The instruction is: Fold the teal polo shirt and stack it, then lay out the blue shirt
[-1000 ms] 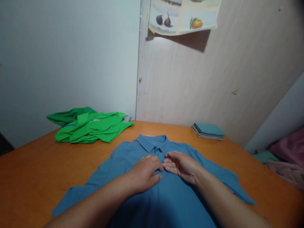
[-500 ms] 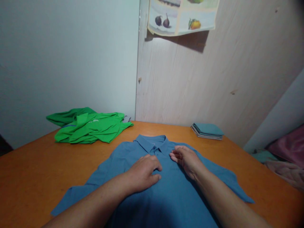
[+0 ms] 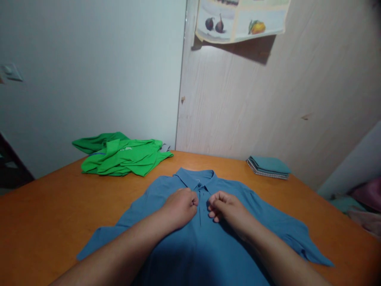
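A blue short-sleeved polo shirt (image 3: 190, 242) lies spread front up on the wooden table, its collar at the far end and a button at the neck. My left hand (image 3: 182, 208) is closed, with curled fingers at the left side of the front placket. Across the placket, my right hand (image 3: 223, 208) is closed too, thumb and forefinger pinched together at the shirt front. Whether cloth is caught in the fingers of either hand is hidden. Both forearms reach over the lower part of the shirt.
A crumpled green garment (image 3: 127, 157) lies at the back left of the orange-brown table (image 3: 53, 214). Folded cloths (image 3: 269, 167) are stacked at the back right. Walls stand behind, with a fruit picture sheet (image 3: 238, 24) above. Pink fabric (image 3: 367, 194) is beyond the right edge.
Both hands have closed from a looser, more open pose. My right hand has come inward toward the placket, bringing the hands closer together. The view has turned slightly left.
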A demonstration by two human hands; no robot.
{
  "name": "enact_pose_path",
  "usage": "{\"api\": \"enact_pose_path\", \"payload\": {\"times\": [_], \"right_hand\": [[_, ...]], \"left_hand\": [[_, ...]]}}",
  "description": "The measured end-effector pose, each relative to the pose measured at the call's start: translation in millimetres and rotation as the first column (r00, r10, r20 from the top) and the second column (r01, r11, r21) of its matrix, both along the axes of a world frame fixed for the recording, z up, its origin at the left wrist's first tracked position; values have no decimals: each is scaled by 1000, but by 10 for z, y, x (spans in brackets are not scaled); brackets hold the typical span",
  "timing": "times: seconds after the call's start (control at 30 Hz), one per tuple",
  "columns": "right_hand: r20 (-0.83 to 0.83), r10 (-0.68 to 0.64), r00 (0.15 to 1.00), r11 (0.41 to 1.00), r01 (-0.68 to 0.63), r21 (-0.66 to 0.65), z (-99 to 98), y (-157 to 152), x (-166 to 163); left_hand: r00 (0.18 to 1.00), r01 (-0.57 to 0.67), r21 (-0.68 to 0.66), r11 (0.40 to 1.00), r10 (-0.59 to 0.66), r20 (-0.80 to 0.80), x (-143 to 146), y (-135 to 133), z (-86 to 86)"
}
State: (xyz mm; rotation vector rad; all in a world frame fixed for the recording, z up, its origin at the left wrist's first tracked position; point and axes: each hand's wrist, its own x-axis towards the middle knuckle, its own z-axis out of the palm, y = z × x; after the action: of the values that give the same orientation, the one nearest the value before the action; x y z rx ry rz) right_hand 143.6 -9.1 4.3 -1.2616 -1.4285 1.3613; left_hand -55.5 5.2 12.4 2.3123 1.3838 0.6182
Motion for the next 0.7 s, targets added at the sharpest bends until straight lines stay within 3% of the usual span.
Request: {"api": "enact_pose_path", "payload": {"times": [0.13, 0.27, 0.57, 0.7], "right_hand": [[203, 40, 978, 999, -46, 23, -22, -16, 1], [337, 59, 940, 986, -107, 125, -71, 1, 29], [475, 44, 879, 955, -176, 237, -132, 15, 41], [517, 24, 855, 946, -186, 264, -118, 15, 39]], "left_hand": [[999, 44, 7, 999, -44, -2, 42, -27, -20], [999, 47, 4, 999, -47, 6, 62, -27, -49], [996, -70, 48, 996, 73, -53, 96, -62, -10], [995, -47, 22, 999, 49, -85, 120, -62, -8]]}}
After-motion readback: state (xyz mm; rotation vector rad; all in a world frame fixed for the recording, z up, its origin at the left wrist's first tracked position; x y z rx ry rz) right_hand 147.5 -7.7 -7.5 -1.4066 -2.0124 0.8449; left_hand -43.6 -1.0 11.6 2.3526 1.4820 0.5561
